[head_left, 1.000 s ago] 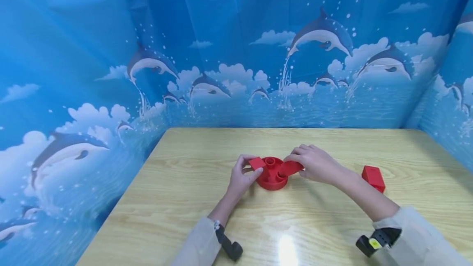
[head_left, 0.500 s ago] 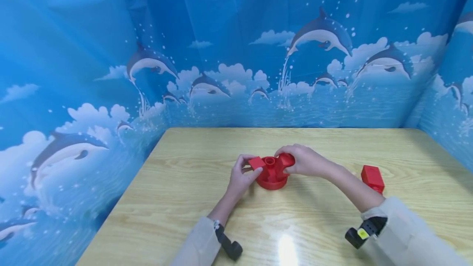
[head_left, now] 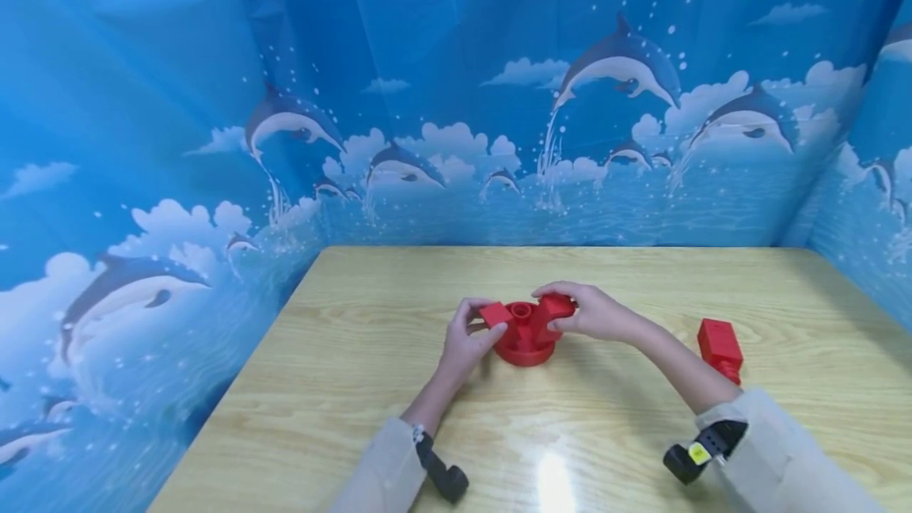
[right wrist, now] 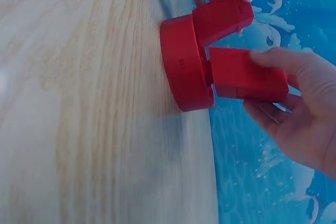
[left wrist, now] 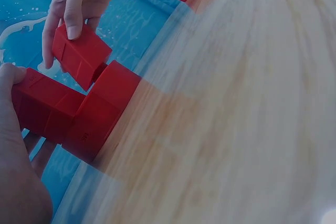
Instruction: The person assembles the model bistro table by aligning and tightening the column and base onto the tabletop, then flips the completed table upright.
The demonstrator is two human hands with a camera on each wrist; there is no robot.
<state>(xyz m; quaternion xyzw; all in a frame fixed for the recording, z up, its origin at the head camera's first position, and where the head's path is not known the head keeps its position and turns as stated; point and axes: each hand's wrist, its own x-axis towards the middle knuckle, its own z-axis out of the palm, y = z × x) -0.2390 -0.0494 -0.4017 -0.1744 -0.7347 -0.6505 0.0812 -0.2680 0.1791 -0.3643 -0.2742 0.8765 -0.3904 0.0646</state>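
Observation:
A round red base [head_left: 526, 358] with an open ring-shaped socket lies on the table between both hands. My left hand [head_left: 463, 348] grips a red block [left wrist: 44, 103] that stands against the base at its left side, leaning outward. My right hand [head_left: 598, 315] pinches a second red block [right wrist: 247, 74] between thumb and fingers, tilted outward at the base's right side. A narrow neck joins this block's lower end to the base area in the right wrist view; how deep it sits is hidden. The left block's lower end is hidden by the base wall.
A third red block [head_left: 720, 341] with a ridged, screw-like end lies on the wooden table [head_left: 342, 386] to the right, beyond the right forearm. A blue dolphin-print curtain [head_left: 456, 101] hangs behind the table and along its sides.
The right hand has moved left and turned, bringing its block from lying nearly flat over the base to a steeper tilt at the right side. The left hand stays put.

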